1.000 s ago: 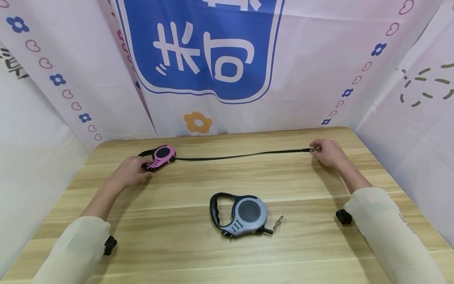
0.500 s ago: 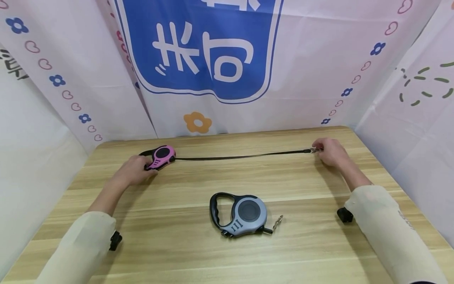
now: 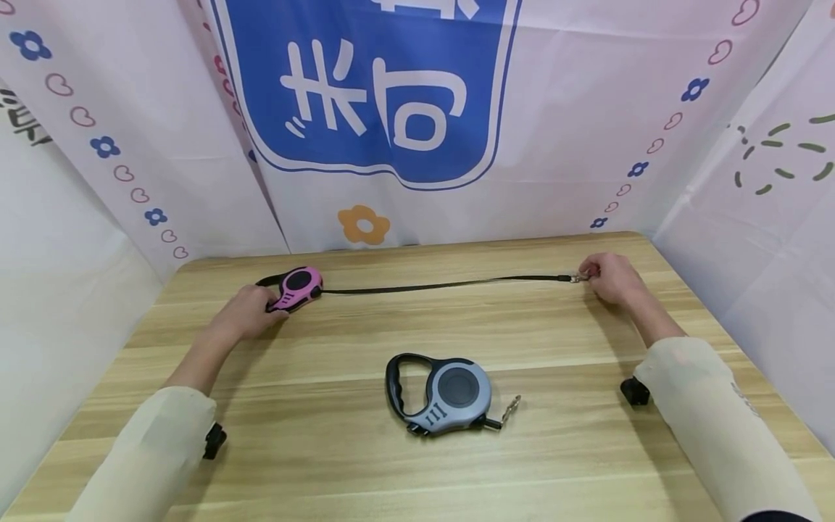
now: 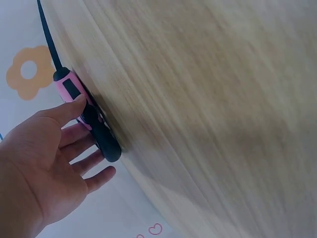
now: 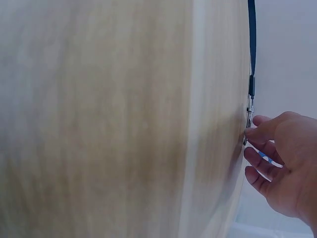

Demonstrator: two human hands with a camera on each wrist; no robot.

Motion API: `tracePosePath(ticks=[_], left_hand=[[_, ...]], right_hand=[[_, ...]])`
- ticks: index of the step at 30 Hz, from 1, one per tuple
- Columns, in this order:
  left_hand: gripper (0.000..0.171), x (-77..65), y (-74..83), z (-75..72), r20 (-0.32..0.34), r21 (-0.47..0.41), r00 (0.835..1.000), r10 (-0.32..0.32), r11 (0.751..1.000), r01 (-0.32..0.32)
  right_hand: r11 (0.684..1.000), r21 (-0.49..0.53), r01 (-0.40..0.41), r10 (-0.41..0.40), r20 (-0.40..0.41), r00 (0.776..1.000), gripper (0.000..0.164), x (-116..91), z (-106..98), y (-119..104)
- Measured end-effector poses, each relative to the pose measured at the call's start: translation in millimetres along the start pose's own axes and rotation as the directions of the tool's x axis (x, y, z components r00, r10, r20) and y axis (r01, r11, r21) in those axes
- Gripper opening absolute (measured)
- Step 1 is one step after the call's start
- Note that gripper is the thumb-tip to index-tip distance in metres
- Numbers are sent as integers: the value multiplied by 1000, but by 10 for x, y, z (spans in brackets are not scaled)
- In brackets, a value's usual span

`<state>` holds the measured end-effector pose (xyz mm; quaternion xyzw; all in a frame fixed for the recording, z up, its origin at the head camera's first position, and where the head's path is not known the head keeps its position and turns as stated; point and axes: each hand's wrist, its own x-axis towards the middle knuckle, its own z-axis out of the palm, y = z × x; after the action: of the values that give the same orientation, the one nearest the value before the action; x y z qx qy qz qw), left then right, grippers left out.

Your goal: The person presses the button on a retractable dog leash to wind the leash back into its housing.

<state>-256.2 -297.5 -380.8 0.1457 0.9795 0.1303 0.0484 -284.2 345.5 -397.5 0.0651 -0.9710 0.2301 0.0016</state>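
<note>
On the far left of the table lies a pink and black retractable dog leash [image 3: 301, 280]. My left hand [image 3: 245, 313] pinches its handle end, the thumb [image 4: 74, 108] pressed on the side near the pink casing. A black strap [image 3: 417, 287] runs out of that leash across to the right. At its far end is a metal snap hook [image 3: 578, 277], pinched between the thumb and fingers of my right hand [image 3: 615, 278]. In the right wrist view the hook [image 5: 249, 111] partly disappears behind the fingertips.
A grey-blue and black retractable leash [image 3: 459, 388] lies flat in the table's middle, its own metal hook [image 3: 512, 409] pointing right. Behind the wooden table [image 3: 313, 449] hangs a white printed cloth [image 3: 561, 145], with more cloth at both sides.
The right hand has shifted slightly right with the snap hook. My left hand has moved a little to the right over the pink leash's handle. The grey-blue leash stays put.
</note>
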Motion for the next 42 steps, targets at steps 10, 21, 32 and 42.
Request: tracePosePath(ticks=[10,21,32,42], left_hand=[[28,-1,-15,3,-8,51,1000,-23,998,23],[28,22,10,-14,-8,75,999,-41,996,42],[31,-11,5,-31,-41,77,999,-36,996,39],[39,-40,-18,-71,-66,49,997,-43,998,47]], right_hand=[[1000,12,20,-21,53,998,32,-1,-37,54],[999,29,32,-35,103,994,19,-31,-74,4],[999,36,36,-39,82,996,9,-31,-61,61],[998,58,20,-22,45,999,12,-63,-80,48]])
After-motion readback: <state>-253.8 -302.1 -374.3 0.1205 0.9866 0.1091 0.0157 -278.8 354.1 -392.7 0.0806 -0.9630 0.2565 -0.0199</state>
